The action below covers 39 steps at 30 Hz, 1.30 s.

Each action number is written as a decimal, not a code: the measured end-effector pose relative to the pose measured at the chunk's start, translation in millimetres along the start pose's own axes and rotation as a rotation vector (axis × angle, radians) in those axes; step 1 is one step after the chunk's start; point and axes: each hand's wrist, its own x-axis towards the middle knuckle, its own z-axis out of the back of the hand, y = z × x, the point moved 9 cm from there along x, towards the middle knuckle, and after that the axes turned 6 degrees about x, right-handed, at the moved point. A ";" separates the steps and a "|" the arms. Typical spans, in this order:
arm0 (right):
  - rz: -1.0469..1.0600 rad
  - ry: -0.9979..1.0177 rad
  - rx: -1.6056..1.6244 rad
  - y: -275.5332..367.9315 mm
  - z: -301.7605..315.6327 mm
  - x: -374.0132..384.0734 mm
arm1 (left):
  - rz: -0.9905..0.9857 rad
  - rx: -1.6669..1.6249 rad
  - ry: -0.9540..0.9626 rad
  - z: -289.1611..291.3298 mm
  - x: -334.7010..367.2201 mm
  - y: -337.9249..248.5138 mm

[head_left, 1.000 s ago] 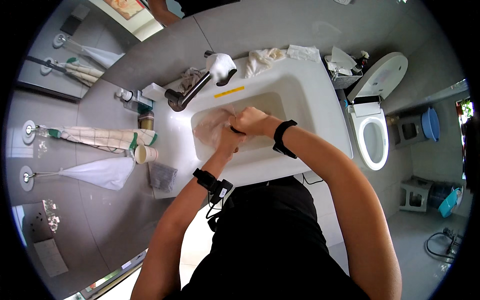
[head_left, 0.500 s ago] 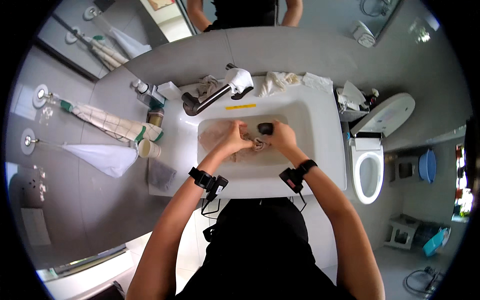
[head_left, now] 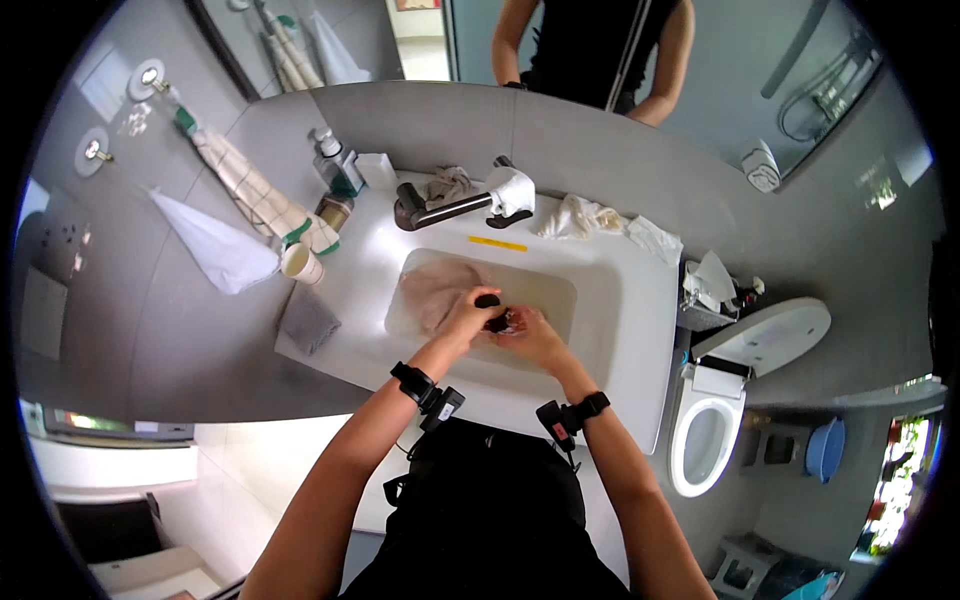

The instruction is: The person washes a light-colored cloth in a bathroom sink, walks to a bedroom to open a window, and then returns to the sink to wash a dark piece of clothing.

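Observation:
A white rectangular sink basin holds cloudy water. In its left half lies a pale pinkish cloth, spread out and soaked. My left hand is closed around a small dark rounded object, whose kind I cannot make out; part of it shows on either side of the fingers. Close against it on the right, my right hand has its fingers bent together, with something whitish at the fingertips, suds or fabric. Both hands are low in the basin, right of the pinkish cloth.
A dark faucet with a white cloth over it reaches above the basin's back. Crumpled cloths lie along the rear ledge. A paper cup, a grey cloth and bottles stand left; a toilet is right.
The dark object has passed from my right hand to my left. Both hands have come closer together. The view has turned and shifted, showing more of the mirror.

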 end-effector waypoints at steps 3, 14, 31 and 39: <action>-0.087 -0.311 -0.120 16.9 46.1 4.2 | 0.087 -0.335 -0.111 32.7 -13.1 14.6; 0.248 0.137 -0.275 42.8 -22.5 -14.3 | 0.090 -0.545 -0.115 25.2 -45.1 20.5; -0.303 0.021 0.306 7.1 -8.8 -9.5 | 0.172 -0.647 0.073 -28.0 -12.4 34.4; 0.064 -0.112 -0.790 49.7 20.9 -5.3 | 0.239 -0.748 -0.156 1.4 -28.4 50.1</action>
